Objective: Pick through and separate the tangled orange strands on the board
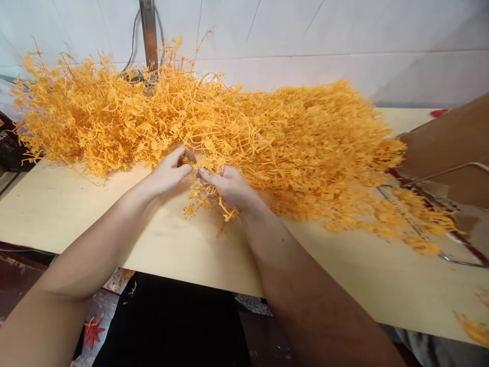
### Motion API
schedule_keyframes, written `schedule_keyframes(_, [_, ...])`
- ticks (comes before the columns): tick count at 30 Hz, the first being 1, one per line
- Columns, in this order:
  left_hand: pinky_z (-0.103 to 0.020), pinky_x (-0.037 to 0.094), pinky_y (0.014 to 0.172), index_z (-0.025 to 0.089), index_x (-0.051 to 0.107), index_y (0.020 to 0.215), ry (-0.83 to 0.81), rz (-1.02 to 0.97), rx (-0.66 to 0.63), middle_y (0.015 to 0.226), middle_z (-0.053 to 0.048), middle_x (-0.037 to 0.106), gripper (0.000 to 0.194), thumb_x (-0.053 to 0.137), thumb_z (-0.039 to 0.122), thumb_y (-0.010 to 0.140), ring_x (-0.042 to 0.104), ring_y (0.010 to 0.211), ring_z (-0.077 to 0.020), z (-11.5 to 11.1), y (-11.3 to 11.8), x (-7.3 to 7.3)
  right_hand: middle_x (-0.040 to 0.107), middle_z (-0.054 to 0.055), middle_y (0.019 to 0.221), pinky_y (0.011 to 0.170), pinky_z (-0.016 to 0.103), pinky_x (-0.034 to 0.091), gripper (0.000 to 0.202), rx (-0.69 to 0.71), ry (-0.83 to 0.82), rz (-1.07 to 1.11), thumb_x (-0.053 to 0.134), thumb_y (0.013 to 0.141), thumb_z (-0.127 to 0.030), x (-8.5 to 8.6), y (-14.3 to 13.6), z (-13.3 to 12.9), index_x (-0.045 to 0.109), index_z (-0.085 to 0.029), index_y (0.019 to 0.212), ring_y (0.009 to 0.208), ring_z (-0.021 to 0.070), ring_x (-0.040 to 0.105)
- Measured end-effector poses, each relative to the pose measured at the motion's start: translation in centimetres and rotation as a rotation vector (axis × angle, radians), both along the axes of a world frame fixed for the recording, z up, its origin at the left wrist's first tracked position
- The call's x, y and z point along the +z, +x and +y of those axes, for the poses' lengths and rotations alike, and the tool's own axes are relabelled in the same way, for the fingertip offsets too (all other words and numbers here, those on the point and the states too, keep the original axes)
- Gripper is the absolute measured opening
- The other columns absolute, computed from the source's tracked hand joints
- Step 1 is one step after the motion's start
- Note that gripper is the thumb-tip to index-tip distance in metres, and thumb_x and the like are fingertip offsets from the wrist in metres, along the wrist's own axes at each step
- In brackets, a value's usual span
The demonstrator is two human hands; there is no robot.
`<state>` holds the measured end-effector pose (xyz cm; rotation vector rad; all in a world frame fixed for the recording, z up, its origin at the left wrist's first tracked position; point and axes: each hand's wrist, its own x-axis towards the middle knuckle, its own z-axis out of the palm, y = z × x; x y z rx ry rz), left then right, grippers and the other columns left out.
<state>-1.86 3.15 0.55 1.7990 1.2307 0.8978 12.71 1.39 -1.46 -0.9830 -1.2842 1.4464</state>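
A long heap of orange artificial flower sprigs (214, 117) stretches across the table, with thin stems and small blossoms tangled together. At the heap's front edge, my left hand (170, 171) is closed, thumb and fingers pinching a bit of orange sprig. Close beside it, my right hand (233, 188) is closed around a small orange sprig (202, 199), whose blossoms hang down below the fingers. The two hands' fingertips nearly meet, and the exact point of grip is partly hidden.
The pale table (183, 250) runs along a white wall (324, 35), with a metal post (148, 35) behind the heap. A brown cardboard-like object (451, 142) and a metal wire frame (458, 261) are at right. A red flower (92, 331) lies below the table.
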Motion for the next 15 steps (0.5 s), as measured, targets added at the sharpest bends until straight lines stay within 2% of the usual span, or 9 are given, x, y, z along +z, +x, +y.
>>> schedule_keyframes(4, [-0.021, 0.028, 0.053, 0.015, 0.049, 0.080, -0.002, -0.009, -0.040, 0.063, 0.004, 0.041, 0.018, 0.045, 0.007, 0.064, 0.034, 0.055, -0.0052, -0.19, -0.12, 0.51, 0.049, -0.003, 0.060, 0.060, 0.024, 0.039, 0.026, -0.007, 0.079, 0.023, 0.067, 0.060, -0.038, -0.52, 0.11, 0.32, 0.053, -0.016, 0.061, 0.058, 0.0079, 0.044])
schedule_keyframes(7, [-0.021, 0.028, 0.053, 0.015, 0.048, 0.081, 0.019, -0.050, -0.047, 0.066, 0.004, 0.043, 0.023, 0.046, 0.005, 0.060, 0.034, 0.055, -0.0044, -0.35, -0.05, 0.61, 0.051, -0.002, 0.062, 0.058, 0.024, 0.038, 0.024, -0.027, 0.097, 0.036, 0.068, 0.057, -0.036, -0.66, 0.09, 0.35, 0.055, -0.016, 0.063, 0.058, 0.0081, 0.045])
schedule_keyframes(11, [-0.020, 0.033, 0.060, 0.015, 0.045, 0.086, 0.102, -0.179, 0.032, 0.079, 0.002, 0.047, 0.029, 0.047, 0.005, 0.059, 0.040, 0.063, -0.0050, -0.50, 0.36, 0.37, 0.053, -0.001, 0.063, 0.061, 0.025, 0.040, 0.022, -0.032, 0.103, 0.043, 0.065, 0.060, -0.036, -0.56, -0.05, 0.19, 0.057, -0.017, 0.065, 0.060, 0.0097, 0.047])
schedule_keyframes(15, [-0.024, 0.039, 0.072, 0.016, 0.037, 0.100, -0.004, -0.294, 0.128, 0.083, 0.000, 0.047, 0.035, 0.051, 0.012, 0.067, 0.047, 0.075, -0.0085, -0.82, 0.84, 0.54, 0.051, -0.002, 0.062, 0.064, 0.025, 0.041, 0.021, -0.020, 0.197, 0.007, 0.064, 0.063, -0.035, -0.47, -0.21, 0.12, 0.054, -0.017, 0.063, 0.062, 0.0097, 0.047])
